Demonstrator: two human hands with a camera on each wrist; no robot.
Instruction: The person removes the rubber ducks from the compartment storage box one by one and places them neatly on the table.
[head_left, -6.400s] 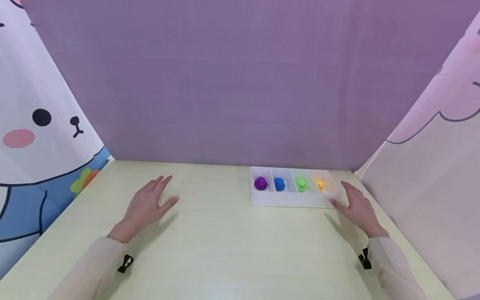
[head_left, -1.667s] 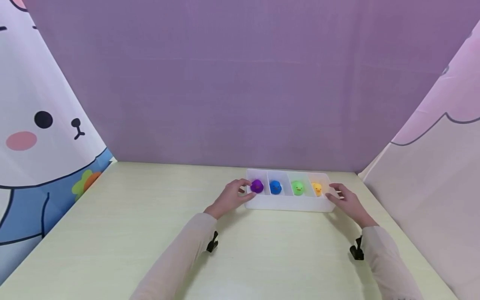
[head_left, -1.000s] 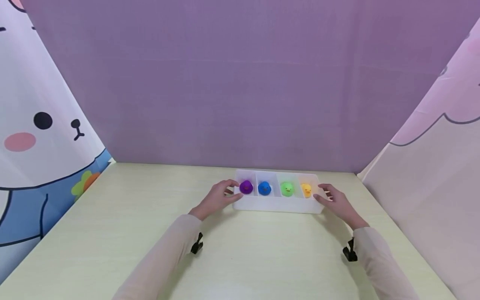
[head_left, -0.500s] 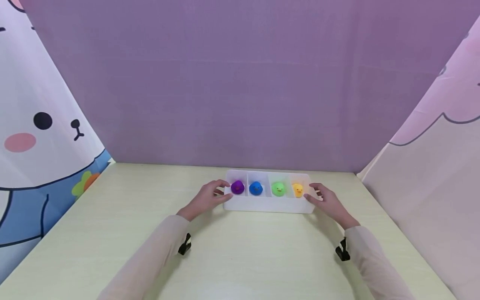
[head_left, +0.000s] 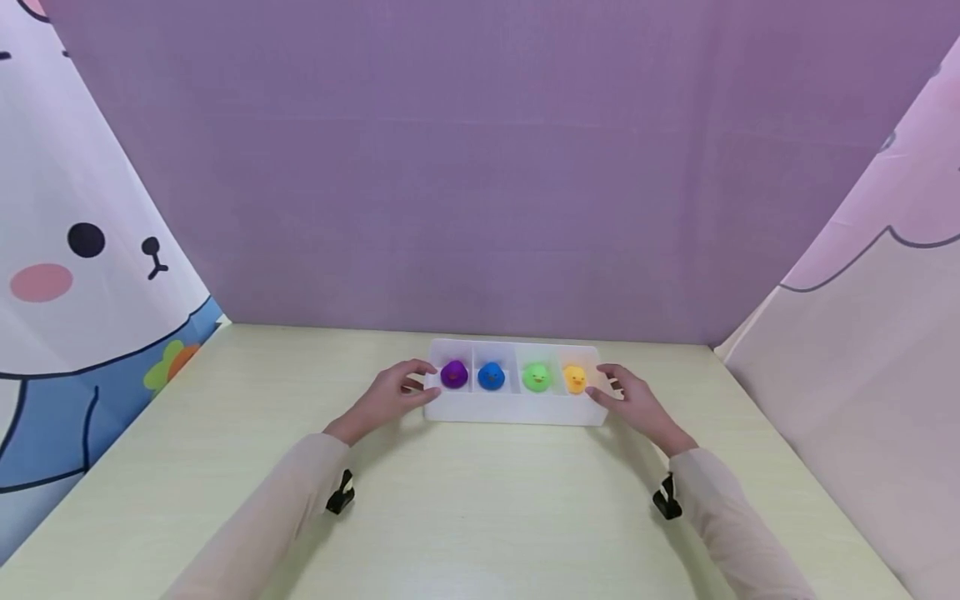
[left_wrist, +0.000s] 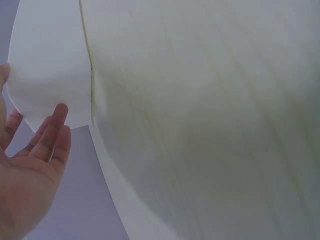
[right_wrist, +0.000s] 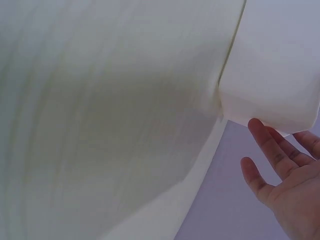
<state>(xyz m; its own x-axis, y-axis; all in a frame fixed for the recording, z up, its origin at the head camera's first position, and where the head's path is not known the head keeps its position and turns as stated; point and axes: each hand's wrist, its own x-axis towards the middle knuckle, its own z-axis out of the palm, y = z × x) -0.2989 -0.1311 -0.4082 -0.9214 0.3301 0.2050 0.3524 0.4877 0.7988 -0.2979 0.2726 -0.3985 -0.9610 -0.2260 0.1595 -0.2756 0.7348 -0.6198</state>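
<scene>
A white divided box stands near the table's back edge. Each compartment has one small rubber duck in it: purple, blue, green and yellow, from left to right. My left hand holds the box's left end, thumb at the front corner and index finger at the back rim. At the opposite end my right hand grips likewise. Both wrist views show fingertips against the end walls: the left hand at one, the right hand at the other.
The pale wooden table runs back to a purple cloth backdrop. A cartoon-printed cloth borders it on the left, a pink and white one on the right. A black strap piece hangs at the left cuff.
Both hands, apart at first, came to the box's ends. Since then the box has slid left along the table with the ducks in it, the hands moving with it.
</scene>
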